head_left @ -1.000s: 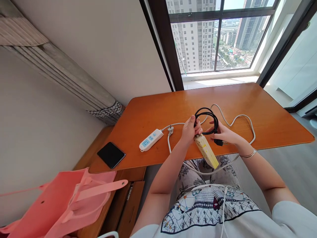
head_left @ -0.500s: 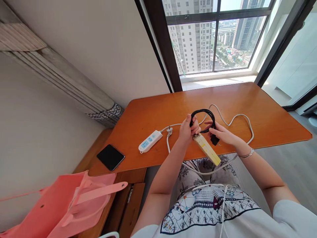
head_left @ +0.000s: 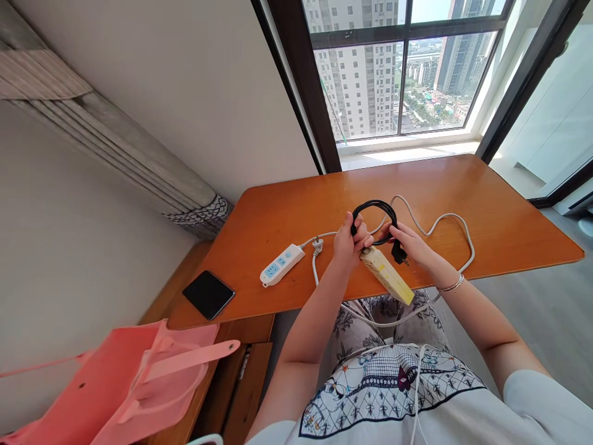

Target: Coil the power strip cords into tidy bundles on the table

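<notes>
Above the table's near edge, my left hand (head_left: pixel 348 242) is closed around one side of a coiled black power cord (head_left: pixel 376 204). Its loops stand up in a ring between my two hands. My right hand (head_left: pixel 410 240) pinches the ring's other side, with the black plug (head_left: pixel 398 252) hanging just below the fingers. From under my left hand a yellowed power strip (head_left: pixel 388 275) slants down to the right, over my lap. To the left, a white power strip (head_left: pixel 281 264) with blue sockets lies on the table, its white plug (head_left: pixel 317 245) beside it.
A white cable (head_left: pixel 447 216) winds across the brown table (head_left: pixel 287 204) and drops over its front edge to my lap. A black tablet or phone (head_left: pixel 208 294) lies at the left edge. A pink bag (head_left: pixel 139 377) sits at lower left, by a wooden cabinet (head_left: pixel 248 383).
My right hand has moved slightly left and up, bringing the cord's ring and plug with it. My left hand has shifted a little left. The yellowed strip has hardly moved.
</notes>
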`<state>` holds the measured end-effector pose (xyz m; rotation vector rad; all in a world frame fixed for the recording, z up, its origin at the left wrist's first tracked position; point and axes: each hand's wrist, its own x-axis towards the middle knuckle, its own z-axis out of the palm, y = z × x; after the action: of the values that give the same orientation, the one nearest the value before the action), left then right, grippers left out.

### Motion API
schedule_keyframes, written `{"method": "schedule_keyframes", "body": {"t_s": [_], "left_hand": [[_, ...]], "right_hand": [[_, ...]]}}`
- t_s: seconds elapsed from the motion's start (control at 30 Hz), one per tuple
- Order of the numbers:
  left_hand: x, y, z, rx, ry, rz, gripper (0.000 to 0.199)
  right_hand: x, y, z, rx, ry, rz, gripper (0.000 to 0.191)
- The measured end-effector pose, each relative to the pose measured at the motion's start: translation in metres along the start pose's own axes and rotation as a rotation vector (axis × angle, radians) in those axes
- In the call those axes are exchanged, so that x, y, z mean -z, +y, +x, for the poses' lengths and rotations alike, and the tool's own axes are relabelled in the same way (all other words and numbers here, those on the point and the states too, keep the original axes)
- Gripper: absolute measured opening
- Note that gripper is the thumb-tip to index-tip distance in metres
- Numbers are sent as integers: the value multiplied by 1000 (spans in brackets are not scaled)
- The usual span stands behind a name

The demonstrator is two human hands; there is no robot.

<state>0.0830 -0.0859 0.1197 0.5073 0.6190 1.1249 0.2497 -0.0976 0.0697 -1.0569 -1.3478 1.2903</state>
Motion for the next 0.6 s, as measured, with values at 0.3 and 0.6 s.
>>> {"method": "schedule_keyframes", "body": {"t_s": [0.3,0.6], "left_hand": [[3,5,0,-224,105,5,52],[3,20,-2,-155,97,63,52]], "right_hand": [[14,37,-48,12,15,-184,123],[23,10,-62,35,-67,-613,34]]}}
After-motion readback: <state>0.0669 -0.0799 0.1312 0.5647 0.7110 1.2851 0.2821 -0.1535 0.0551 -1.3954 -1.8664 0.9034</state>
